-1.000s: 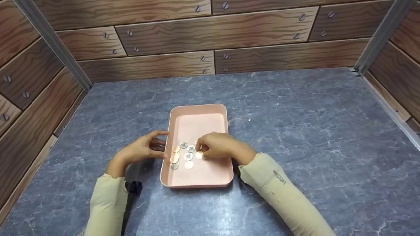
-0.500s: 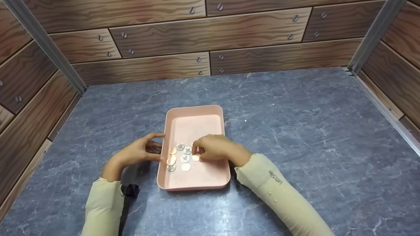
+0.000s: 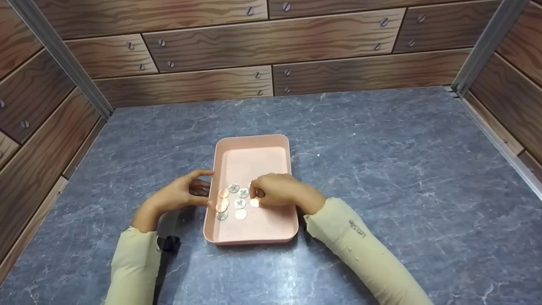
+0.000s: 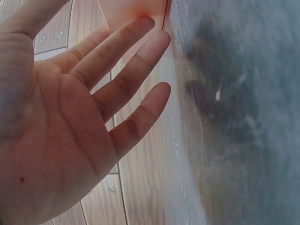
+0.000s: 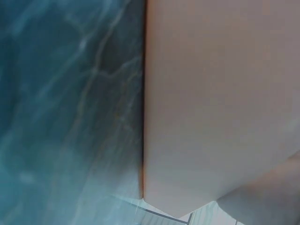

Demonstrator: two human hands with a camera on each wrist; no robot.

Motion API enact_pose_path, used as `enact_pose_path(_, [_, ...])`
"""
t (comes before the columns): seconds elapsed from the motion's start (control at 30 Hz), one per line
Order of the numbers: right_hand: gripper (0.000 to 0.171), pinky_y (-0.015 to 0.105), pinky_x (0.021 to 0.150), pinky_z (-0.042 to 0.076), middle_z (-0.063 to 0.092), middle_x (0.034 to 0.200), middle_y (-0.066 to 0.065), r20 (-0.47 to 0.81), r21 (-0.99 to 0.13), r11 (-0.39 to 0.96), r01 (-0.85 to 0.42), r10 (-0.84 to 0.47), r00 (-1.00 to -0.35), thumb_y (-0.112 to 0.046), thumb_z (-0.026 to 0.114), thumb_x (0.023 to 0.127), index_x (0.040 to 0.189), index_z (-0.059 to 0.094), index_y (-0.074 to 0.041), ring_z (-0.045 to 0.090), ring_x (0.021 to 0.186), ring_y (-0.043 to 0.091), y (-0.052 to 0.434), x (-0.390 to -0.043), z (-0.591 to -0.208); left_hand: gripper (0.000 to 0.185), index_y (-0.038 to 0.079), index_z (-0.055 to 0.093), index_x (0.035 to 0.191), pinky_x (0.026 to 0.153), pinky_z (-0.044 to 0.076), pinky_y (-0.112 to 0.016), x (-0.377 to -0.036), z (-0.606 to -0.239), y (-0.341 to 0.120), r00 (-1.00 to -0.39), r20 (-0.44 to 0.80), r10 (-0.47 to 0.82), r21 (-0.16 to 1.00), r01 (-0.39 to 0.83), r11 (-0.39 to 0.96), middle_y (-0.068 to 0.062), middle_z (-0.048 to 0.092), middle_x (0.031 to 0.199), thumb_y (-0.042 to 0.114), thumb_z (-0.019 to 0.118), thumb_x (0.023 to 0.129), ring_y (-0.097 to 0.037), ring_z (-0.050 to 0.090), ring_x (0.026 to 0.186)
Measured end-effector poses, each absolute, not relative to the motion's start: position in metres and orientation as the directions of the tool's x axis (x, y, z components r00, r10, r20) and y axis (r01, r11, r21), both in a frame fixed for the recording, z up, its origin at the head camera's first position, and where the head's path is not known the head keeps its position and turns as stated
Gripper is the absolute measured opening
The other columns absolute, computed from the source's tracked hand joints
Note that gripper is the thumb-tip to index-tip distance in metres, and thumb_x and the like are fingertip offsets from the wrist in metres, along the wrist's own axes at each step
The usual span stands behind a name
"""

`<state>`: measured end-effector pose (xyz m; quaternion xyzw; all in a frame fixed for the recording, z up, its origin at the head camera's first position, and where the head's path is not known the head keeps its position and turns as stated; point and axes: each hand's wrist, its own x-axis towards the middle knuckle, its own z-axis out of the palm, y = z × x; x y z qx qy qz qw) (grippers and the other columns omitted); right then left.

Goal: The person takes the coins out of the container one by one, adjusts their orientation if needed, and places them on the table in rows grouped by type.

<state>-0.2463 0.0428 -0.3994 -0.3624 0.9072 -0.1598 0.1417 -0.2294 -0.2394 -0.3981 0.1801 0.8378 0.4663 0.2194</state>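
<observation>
A pink rectangular tray (image 3: 254, 142) lies on the grey marbled table (image 3: 381, 148). Several silver and copper coins (image 3: 234, 202) are scattered in its left middle part. My left hand (image 3: 203, 189) stands outside the tray's left wall, fingers straight and tips against the rim; the left wrist view shows the flat palm (image 4: 84, 108) and the pink tray edge (image 4: 136, 9). My right hand (image 3: 256, 194) reaches into the tray, fingers curled down, pinching a coin among the others. The right wrist view shows only the tray's outer wall (image 5: 211, 93) and the table (image 5: 61, 93).
Wood-patterned walls (image 3: 271, 51) close the table in at the back and on both sides, with metal posts (image 3: 63, 59) in the corners. A black strap (image 3: 169, 243) sits at my left wrist. Bare table surface lies right of and behind the tray.
Both hands have stayed at the tray with hardly any movement. The small shift of the tray in the picture comes from the head camera moving.
</observation>
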Motion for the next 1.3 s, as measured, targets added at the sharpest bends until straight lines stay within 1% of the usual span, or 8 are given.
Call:
enact_pose_path(0.23, [0.017, 0.031, 0.070, 0.045, 0.062, 0.084, -0.002, -0.146, -0.412, 0.692, -0.592, -0.692, -0.707, -0.007, 0.068, 0.079, 0.093, 0.066, -0.015, 0.054, 0.079, 0.012, 0.0436, -0.2470, -0.3987, 0.081, 0.001, 0.032, 0.146, 0.099, 0.049, -0.044, -0.2303, -0.3970, -0.2387, -0.847, -0.192, 0.496, 0.854, 0.104, 0.509, -0.031, 0.052, 0.135, 0.017, 0.078, 0.081, -0.042, 0.056, 0.121])
enact_pose_path(0.37, [0.014, 0.032, 0.069, 0.046, 0.064, 0.084, 0.000, -0.124, -0.421, 0.684, -0.595, -0.694, -0.710, -0.009, 0.069, 0.080, 0.092, 0.064, -0.015, 0.056, 0.079, 0.014, 0.0448, -0.2463, -0.3978, 0.081, 0.000, 0.032, 0.146, 0.099, 0.049, -0.044, -0.2310, -0.3965, -0.2384, -0.844, -0.194, 0.500, 0.863, 0.095, 0.496, -0.031, 0.051, 0.136, 0.016, 0.078, 0.081, -0.042, 0.055, 0.122])
enact_pose_path(0.53, [0.011, 0.034, 0.069, 0.049, 0.068, 0.085, 0.001, -0.101, -0.433, 0.665, -0.609, -0.707, -0.700, -0.012, 0.068, 0.084, 0.093, 0.062, -0.015, 0.061, 0.081, 0.015, 0.0459, -0.2449, -0.3973, 0.081, 0.000, 0.032, 0.146, 0.099, 0.050, -0.043, -0.2307, -0.3970, -0.2383, -0.845, -0.197, 0.497, 0.867, 0.086, 0.491, -0.030, 0.051, 0.136, 0.016, 0.078, 0.081, -0.041, 0.056, 0.122])
enact_pose_path(0.63, [0.011, 0.034, 0.068, 0.049, 0.068, 0.086, 0.001, -0.098, -0.435, 0.661, -0.612, -0.710, -0.697, -0.012, 0.066, 0.086, 0.096, 0.063, -0.016, 0.061, 0.081, 0.016, 0.0461, -0.2446, -0.3973, 0.081, 0.001, 0.032, 0.146, 0.098, 0.050, -0.043, -0.2301, -0.3969, -0.2384, -0.848, -0.201, 0.491, 0.864, 0.083, 0.497, -0.030, 0.052, 0.136, 0.017, 0.078, 0.081, -0.041, 0.056, 0.121])
enact_pose_path(0.8, [0.011, 0.032, 0.064, 0.047, 0.066, 0.083, 0.002, -0.089, -0.429, 0.653, -0.624, -0.719, -0.690, -0.013, 0.063, 0.087, 0.097, 0.064, -0.018, 0.059, 0.077, 0.015, 0.0468, -0.2449, -0.3973, 0.081, 0.001, 0.032, 0.146, 0.098, 0.050, -0.043, -0.2299, -0.3974, -0.2391, -0.848, -0.212, 0.486, 0.864, 0.070, 0.499, -0.030, 0.052, 0.136, 0.017, 0.078, 0.081, -0.040, 0.056, 0.121])
enact_pose_path(1.0, [0.009, 0.035, 0.068, 0.050, 0.068, 0.086, 0.003, -0.113, -0.456, 0.655, -0.602, -0.714, -0.691, -0.017, 0.065, 0.089, 0.098, 0.064, -0.019, 0.061, 0.080, 0.017, 0.0463, -0.2461, -0.3980, 0.081, 0.001, 0.030, 0.147, 0.097, 0.051, -0.041, -0.2298, -0.3970, -0.2395, -0.843, -0.220, 0.491, 0.873, 0.054, 0.484, -0.030, 0.052, 0.136, 0.014, 0.077, 0.082, -0.040, 0.056, 0.121])
enact_pose_path(1.2, [0.009, 0.031, 0.068, 0.048, 0.069, 0.086, 0.003, -0.124, -0.489, 0.647, -0.585, -0.715, -0.687, -0.016, 0.067, 0.088, 0.096, 0.065, -0.018, 0.061, 0.080, 0.014, 0.0475, -0.2469, -0.3980, 0.081, 0.001, 0.029, 0.147, 0.097, 0.051, -0.040, -0.2288, -0.3968, -0.2393, -0.839, -0.222, 0.497, 0.883, 0.043, 0.467, -0.031, 0.051, 0.136, 0.013, 0.077, 0.082, -0.040, 0.056, 0.122])
enact_pose_path(1.3, [0.012, 0.027, 0.066, 0.047, 0.069, 0.085, 0.004, -0.117, -0.524, 0.623, -0.581, -0.728, -0.675, -0.011, 0.066, 0.086, 0.096, 0.066, -0.016, 0.058, 0.077, 0.012, 0.0509, -0.2480, -0.3966, 0.082, 0.002, 0.029, 0.148, 0.097, 0.051, -0.039, -0.2289, -0.3979, -0.2383, -0.833, -0.226, 0.506, 0.892, 0.032, 0.451, -0.030, 0.051, 0.137, 0.013, 0.077, 0.082, -0.040, 0.056, 0.122])
